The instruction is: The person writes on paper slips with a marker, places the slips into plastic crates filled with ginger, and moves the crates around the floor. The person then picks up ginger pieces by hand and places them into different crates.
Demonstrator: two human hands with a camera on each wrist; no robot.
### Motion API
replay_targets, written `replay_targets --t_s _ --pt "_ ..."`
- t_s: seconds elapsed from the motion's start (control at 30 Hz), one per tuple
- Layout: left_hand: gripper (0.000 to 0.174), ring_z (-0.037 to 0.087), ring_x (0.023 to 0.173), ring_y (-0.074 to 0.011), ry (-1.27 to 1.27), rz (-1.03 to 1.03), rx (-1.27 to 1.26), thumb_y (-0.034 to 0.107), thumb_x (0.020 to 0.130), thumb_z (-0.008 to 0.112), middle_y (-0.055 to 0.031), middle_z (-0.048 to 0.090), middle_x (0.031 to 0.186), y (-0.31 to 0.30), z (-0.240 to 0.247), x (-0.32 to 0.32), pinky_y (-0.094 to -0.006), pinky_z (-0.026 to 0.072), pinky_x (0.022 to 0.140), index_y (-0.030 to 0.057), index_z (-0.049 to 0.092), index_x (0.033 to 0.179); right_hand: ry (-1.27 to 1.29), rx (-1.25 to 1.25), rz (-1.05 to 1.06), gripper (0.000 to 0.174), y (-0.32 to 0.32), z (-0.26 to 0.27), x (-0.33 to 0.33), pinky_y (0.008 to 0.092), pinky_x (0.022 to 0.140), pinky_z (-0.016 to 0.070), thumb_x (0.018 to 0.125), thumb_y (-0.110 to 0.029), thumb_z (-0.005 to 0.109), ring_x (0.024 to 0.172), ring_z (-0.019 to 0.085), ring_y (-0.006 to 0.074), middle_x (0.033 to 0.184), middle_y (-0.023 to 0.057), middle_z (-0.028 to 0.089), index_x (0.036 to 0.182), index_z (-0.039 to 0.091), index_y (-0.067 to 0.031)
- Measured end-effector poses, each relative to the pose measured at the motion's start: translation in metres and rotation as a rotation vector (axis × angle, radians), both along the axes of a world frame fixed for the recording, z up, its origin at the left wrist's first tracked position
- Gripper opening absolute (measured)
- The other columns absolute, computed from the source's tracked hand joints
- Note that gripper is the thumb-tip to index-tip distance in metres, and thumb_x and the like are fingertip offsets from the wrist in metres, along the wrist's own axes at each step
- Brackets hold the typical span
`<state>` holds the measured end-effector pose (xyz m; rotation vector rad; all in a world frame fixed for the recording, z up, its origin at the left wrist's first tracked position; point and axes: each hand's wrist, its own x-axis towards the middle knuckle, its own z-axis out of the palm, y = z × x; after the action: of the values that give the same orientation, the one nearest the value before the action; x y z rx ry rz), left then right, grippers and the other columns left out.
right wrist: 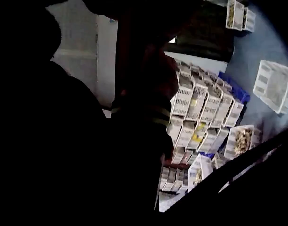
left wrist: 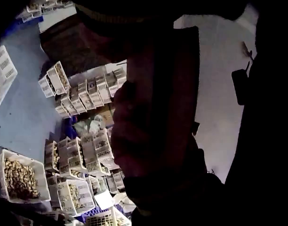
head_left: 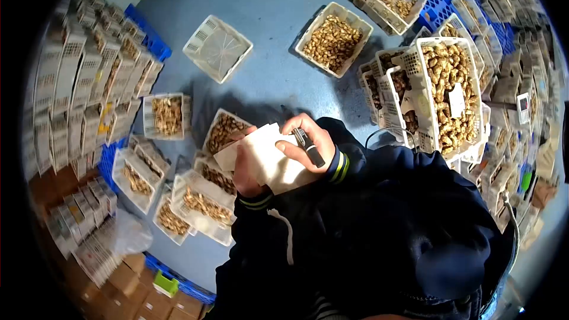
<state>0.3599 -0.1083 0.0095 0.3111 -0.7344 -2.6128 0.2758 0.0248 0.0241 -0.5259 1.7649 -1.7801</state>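
Observation:
In the head view a stack of pale paper cards [head_left: 269, 157] is held between both hands at chest height. The left hand [head_left: 246, 169] grips the cards along their left side, its fingers partly behind them. The right hand [head_left: 311, 142] pinches their upper right part with the thumb on top, and also holds a black marker [head_left: 309, 147] in its curled fingers. Both wrist views are very dark; the left wrist view shows dim fingers [left wrist: 127, 136] against the cards, and the right wrist view hides the grip.
An empty white crate [head_left: 218, 48] and a crate of brown knobbly produce [head_left: 335, 41] stand on the blue floor ahead. Filled crates [head_left: 450, 95] are stacked at the right, more crates [head_left: 201, 204] lie at the lower left, and tall crate stacks [head_left: 77, 71] line the left.

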Motion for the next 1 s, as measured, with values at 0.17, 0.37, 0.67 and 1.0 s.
replay_targets --t_s 0.17,0.37,0.67,1.0 --pt "0.023 0.053 0.103 -0.026 -0.113 -0.042 -0.131 0.024 0.093 0.045 -0.0099 0.055 0.111 -0.054 -0.029 -0.106 -0.0428 0.0421 0.089 0.0076 0.051 0.108 -0.048 0.041 -0.096 0.02 -0.04 -0.009 -0.099 0.021 0.066 0.0403 0.082 -0.013 0.064 0.073 0.048 0.0051 0.081 -0.001 0.055 0.096 0.051 -0.007" --pt "0.026 0.053 0.103 -0.0248 -0.19 -0.104 -0.13 0.026 0.093 0.046 -0.0108 0.055 0.111 -0.094 -0.015 -0.237 -0.0412 0.0425 0.09 0.0065 0.05 0.108 -0.041 0.006 -0.115 0.02 -0.069 -0.004 -0.224 0.0265 0.071 0.0446 0.085 -0.02 0.062 0.075 0.056 0.0126 0.085 0.0045 0.058 0.098 0.052 -0.0089" --pt "0.029 0.055 0.096 -0.0245 -0.22 -0.293 -0.252 0.031 0.092 0.048 -0.0104 0.059 0.104 -0.116 0.01 -0.431 -0.0398 0.044 0.087 0.0075 0.051 0.108 -0.02 0.009 -0.459 0.018 -0.093 -0.001 -0.355 0.0247 0.076 0.0419 0.082 -0.009 0.063 0.082 0.051 0.0101 0.087 0.0027 0.055 0.095 0.051 -0.0054" --pt "0.03 0.055 0.094 -0.0228 -0.106 -0.73 -0.044 0.037 0.095 0.038 -0.0088 0.056 0.101 -0.192 -0.008 -0.658 -0.0378 0.0449 0.082 0.0096 0.051 0.099 0.078 0.09 -0.864 0.02 -0.149 0.009 -0.526 0.0251 0.064 0.0457 0.089 -0.019 0.056 0.073 0.058 0.0113 0.079 0.0045 0.058 0.103 0.051 -0.0051"
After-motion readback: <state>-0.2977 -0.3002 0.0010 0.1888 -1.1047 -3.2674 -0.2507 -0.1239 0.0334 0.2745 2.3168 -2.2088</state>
